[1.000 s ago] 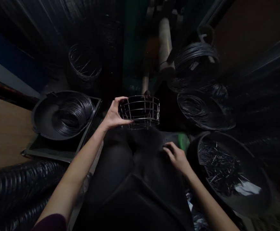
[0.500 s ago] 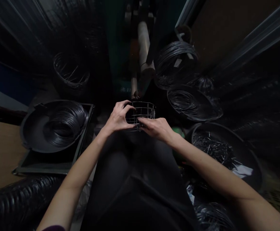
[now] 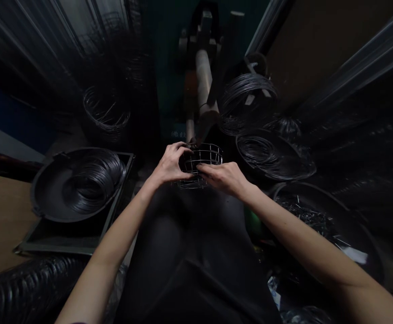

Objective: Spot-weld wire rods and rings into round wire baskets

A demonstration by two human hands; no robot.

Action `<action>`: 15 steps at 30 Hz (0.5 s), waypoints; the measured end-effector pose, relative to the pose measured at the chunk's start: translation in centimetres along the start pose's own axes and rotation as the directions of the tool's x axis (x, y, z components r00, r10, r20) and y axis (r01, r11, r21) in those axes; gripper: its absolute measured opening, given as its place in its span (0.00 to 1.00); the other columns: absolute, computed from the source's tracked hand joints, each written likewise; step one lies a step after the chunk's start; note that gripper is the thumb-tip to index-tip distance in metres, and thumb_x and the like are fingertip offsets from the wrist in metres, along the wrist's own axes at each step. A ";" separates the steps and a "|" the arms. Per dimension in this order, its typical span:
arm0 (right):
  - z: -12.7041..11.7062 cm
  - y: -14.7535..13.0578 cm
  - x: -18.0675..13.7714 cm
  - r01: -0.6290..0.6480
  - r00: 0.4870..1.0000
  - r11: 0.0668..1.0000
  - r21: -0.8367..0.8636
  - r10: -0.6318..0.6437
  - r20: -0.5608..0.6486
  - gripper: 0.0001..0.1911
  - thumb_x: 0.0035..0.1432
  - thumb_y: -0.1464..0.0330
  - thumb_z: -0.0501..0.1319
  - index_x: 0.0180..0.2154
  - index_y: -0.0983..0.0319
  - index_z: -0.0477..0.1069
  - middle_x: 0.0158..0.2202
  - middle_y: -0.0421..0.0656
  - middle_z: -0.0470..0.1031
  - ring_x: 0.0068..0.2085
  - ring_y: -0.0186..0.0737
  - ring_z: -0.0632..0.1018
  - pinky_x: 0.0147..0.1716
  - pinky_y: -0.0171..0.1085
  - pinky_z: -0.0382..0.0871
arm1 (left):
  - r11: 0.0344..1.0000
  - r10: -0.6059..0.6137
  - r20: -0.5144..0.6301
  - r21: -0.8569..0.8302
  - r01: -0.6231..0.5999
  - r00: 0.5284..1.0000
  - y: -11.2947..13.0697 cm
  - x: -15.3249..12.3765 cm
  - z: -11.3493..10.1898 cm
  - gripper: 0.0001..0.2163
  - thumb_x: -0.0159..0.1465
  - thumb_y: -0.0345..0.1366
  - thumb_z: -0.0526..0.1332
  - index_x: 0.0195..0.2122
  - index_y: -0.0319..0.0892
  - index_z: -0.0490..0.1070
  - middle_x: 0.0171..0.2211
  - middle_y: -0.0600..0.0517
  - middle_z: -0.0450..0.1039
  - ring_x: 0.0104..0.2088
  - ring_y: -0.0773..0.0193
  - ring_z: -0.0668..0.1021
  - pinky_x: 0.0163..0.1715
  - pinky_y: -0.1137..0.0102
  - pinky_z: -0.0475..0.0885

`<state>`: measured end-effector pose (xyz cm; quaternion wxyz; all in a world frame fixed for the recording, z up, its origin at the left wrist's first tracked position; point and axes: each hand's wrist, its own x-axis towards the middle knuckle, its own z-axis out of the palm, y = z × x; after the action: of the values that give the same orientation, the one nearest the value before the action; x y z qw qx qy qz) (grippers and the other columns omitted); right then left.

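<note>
A round wire basket [image 3: 210,155], built of thin metal rings and cross wires, sits in front of me at the tip of the machine's arm. My left hand [image 3: 174,164] grips its left side, thumb below and fingers curled over the upper ring. My right hand [image 3: 223,175] is closed at the basket's lower front edge, fingertips pressed together against the wires. Whether a small loose piece is pinched there is too dark to tell. Just behind the basket is the lower electrode rod [image 3: 190,129] of the machine, near the wires.
The green machine's thick pale arm [image 3: 204,76] rises ahead. On the left, a black basin [image 3: 50,198] with wire rings rests on a metal frame. On the right are stacked wire coils [image 3: 248,87], a pan of rings [image 3: 255,150] and a basin of short wire pieces [image 3: 313,218].
The basket and both hands sit slightly further right in view, and the basket looks a little turned. The surroundings have shifted downward as the head view tilted. Both hands stay on the basket.
</note>
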<state>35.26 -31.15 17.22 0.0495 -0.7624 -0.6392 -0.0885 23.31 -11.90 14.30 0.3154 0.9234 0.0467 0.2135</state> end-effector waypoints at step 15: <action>-0.4 0.4 1.4 -0.037 0.999 0.999 0.018 0.036 0.035 0.15 0.67 0.62 0.57 0.52 0.53 0.75 0.48 0.39 0.81 0.36 0.38 0.81 0.24 0.33 0.56 | 1.000 -0.007 0.017 0.000 0.007 1.000 -1.1 1.4 -0.9 0.30 0.45 0.45 0.76 0.49 0.44 0.71 0.55 0.44 0.67 0.57 0.45 0.69 0.59 0.50 0.66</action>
<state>35.85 -29.97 17.90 0.0471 -0.7748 -0.6267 -0.0685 24.27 -10.25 14.79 0.3167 0.9250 0.0470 0.2047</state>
